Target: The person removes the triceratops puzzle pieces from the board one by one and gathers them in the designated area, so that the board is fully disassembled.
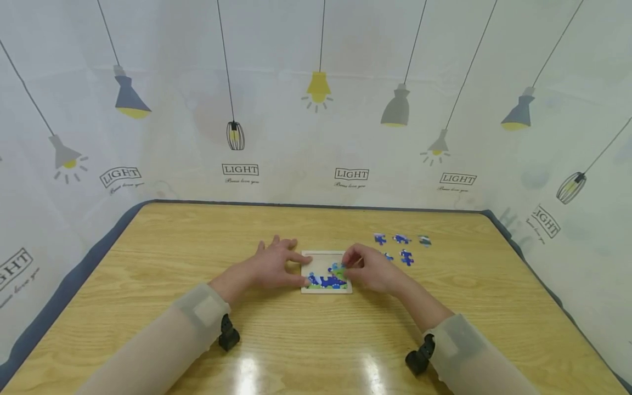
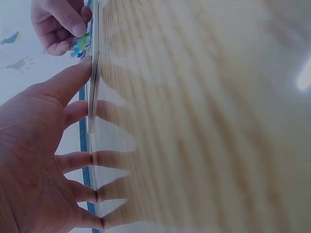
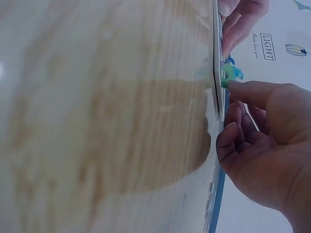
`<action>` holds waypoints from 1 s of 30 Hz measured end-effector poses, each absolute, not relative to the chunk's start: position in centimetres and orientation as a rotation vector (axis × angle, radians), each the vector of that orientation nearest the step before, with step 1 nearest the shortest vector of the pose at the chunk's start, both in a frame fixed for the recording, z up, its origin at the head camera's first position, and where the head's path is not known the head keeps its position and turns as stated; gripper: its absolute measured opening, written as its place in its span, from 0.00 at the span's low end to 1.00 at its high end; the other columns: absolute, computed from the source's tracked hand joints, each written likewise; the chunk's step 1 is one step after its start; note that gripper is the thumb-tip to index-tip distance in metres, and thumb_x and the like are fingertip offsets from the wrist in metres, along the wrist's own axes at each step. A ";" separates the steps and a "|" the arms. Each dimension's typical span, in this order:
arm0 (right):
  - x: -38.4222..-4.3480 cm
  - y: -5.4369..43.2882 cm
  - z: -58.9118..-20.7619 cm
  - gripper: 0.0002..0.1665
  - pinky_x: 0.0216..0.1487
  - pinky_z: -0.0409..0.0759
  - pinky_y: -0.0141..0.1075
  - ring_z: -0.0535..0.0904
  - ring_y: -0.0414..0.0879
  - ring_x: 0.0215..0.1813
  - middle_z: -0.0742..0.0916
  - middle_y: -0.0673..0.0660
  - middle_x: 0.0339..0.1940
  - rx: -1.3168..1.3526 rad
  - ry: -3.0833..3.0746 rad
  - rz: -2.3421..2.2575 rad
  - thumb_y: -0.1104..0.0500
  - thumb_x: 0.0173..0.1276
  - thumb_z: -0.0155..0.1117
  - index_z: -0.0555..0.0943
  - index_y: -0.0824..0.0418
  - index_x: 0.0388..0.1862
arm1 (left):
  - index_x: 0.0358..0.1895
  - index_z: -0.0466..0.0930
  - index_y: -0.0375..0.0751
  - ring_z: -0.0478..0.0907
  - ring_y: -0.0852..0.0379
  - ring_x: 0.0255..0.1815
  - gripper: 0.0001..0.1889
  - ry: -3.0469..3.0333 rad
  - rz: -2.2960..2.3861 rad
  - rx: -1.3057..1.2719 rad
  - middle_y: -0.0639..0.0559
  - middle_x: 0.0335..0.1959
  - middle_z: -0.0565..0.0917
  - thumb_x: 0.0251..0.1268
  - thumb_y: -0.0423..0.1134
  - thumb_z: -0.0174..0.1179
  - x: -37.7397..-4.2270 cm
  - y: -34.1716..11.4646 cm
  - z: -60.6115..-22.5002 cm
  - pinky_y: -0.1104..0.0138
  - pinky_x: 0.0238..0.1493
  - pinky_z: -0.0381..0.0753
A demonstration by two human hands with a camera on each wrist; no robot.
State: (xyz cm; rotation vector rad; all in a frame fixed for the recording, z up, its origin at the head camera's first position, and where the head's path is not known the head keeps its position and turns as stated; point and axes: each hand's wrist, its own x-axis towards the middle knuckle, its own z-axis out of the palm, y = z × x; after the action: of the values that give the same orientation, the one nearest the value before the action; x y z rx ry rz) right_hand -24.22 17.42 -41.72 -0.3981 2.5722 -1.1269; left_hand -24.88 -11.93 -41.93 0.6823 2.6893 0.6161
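Note:
A small jigsaw tray [image 1: 327,291] with a pale rim lies on the table, blue and green puzzle pieces [image 1: 323,281] fitted along its lower part. My left hand [image 1: 274,264] spreads its fingers at the tray's left side. Its thumb and index finger touch the tray, while the other fingertips rest on the table in the left wrist view. At the right rim, my right hand [image 1: 372,269] pinches a green puzzle piece [image 3: 228,73] between thumb and fingers. That piece stands tilted over the tray in the right wrist view, and the fingers partly hide it.
Several loose puzzle pieces [image 1: 406,257] lie on the wooden table [image 1: 276,340] behind and right of my right hand, one partly hidden by it. A lamp-patterned sheet [image 1: 296,137] stands around the table's back and sides.

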 end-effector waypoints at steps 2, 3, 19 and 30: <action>-24.2 17.4 -41.7 0.09 0.46 0.79 0.37 0.80 0.48 0.47 0.86 0.55 0.47 -0.400 2.576 -1.138 0.62 0.78 0.72 0.82 0.58 0.51 | 0.78 0.79 0.62 0.38 0.22 0.91 0.34 2.691 0.616 0.680 0.36 0.91 0.56 0.72 0.64 0.70 -24.9 -11.9 -42.0 0.25 0.85 0.33; -24.3 17.4 -41.7 0.09 0.47 0.79 0.37 0.80 0.47 0.47 0.86 0.55 0.46 -0.399 2.577 -1.139 0.62 0.78 0.71 0.82 0.58 0.52 | 0.78 0.79 0.62 0.38 0.21 0.91 0.34 2.691 0.618 0.680 0.36 0.91 0.56 0.72 0.64 0.69 -24.8 -11.9 -41.9 0.24 0.85 0.33; -23.9 20.8 -41.4 0.09 0.44 0.82 0.37 0.81 0.49 0.45 0.88 0.55 0.46 -0.374 2.620 -1.250 0.53 0.83 0.68 0.86 0.54 0.54 | 0.78 0.79 0.64 0.38 0.23 0.91 0.34 2.693 0.612 0.685 0.38 0.91 0.55 0.72 0.66 0.69 -24.8 -11.9 -41.9 0.25 0.86 0.32; -24.3 29.5 -40.7 0.22 0.46 0.90 0.39 0.88 0.48 0.51 0.89 0.65 0.55 -0.212 2.622 -1.412 0.53 0.88 0.61 0.80 0.65 0.70 | 0.77 0.79 0.64 0.37 0.24 0.92 0.33 2.700 0.611 0.669 0.38 0.91 0.55 0.72 0.65 0.70 -24.6 -11.9 -41.8 0.26 0.86 0.32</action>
State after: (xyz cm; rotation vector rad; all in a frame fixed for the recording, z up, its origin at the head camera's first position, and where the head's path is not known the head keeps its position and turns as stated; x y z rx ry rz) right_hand -24.27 29.54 -40.73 -0.2118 2.6219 -1.4116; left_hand -24.64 -11.90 -41.84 0.6689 2.6999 0.6108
